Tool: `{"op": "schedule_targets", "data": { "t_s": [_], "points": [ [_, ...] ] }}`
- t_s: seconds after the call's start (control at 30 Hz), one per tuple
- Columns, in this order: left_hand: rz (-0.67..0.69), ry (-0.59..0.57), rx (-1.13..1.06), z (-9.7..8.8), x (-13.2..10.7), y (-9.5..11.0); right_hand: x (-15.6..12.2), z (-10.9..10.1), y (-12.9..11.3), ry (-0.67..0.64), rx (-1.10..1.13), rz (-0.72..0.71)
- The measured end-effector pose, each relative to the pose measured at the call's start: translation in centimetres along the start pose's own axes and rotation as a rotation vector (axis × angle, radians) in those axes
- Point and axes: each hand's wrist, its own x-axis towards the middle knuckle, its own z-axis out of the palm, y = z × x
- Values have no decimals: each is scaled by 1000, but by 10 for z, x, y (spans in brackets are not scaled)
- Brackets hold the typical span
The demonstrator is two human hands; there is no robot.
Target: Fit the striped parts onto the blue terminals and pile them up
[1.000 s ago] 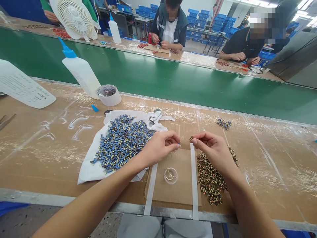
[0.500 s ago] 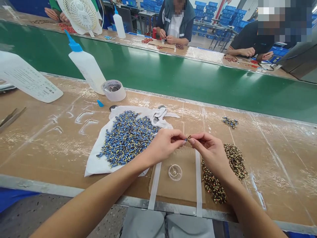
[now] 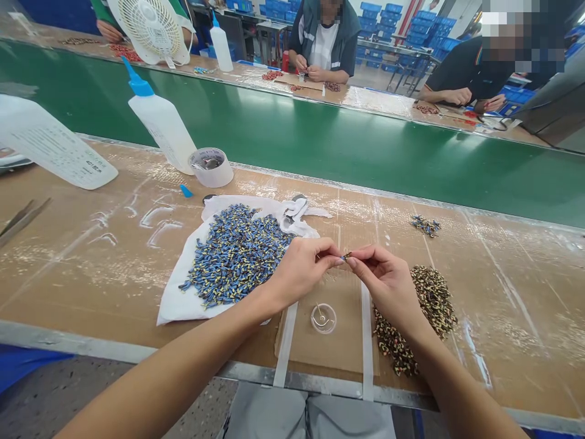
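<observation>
Two bare hands are held over the tabletop (image 3: 512, 262), the left hand (image 3: 304, 268) and the right hand (image 3: 388, 274), and two small pieces are pinched between their fingertips: a blue piece (image 3: 342, 258) in the left grip and a dark-and-yellow piece (image 3: 348, 256) in the right, brought together above the near middle. Whether the two are joined cannot be told. Three groups of small pieces are laid out: a large blue pile (image 3: 237, 250) on one white sheet (image 3: 173, 308) to the left, a brown-and-tan pile (image 3: 432, 299) to the right, partly hidden by the right hand, and a small cluster (image 3: 425, 225) farther right and far; none can be counted piece by piece. One clear cup (image 3: 323, 318) is set on one cardboard panel (image 3: 333, 353), between two white tape strips (image 3: 286, 344). To the left, two white bottles (image 3: 162, 128), one tape roll (image 3: 214, 174), one blue cap (image 3: 186, 191) and one pair of tweezers (image 3: 22, 222) are seen. Beyond the single green belt (image 3: 274, 131), one fan (image 3: 148, 27) and a third bottle (image 3: 221, 46) are placed. Compared with one second ago, when the hands were held apart, the gap between the fingertips has been closed; the piles are seen little changed.
</observation>
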Motion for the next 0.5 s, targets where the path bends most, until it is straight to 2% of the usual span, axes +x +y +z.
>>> {"op": "schedule_targets", "data": {
  "t_s": [0.23,0.37,0.5],
  "points": [
    [258,88,361,2,-1,-2,0,3,2,-24,-17,-32],
    [307,115,418,3,-2,0,0,2,5,-32,-40,-84],
    [317,53,431,1,-3,2,-1,1,6,-75,-58,-116]
  ]
}}
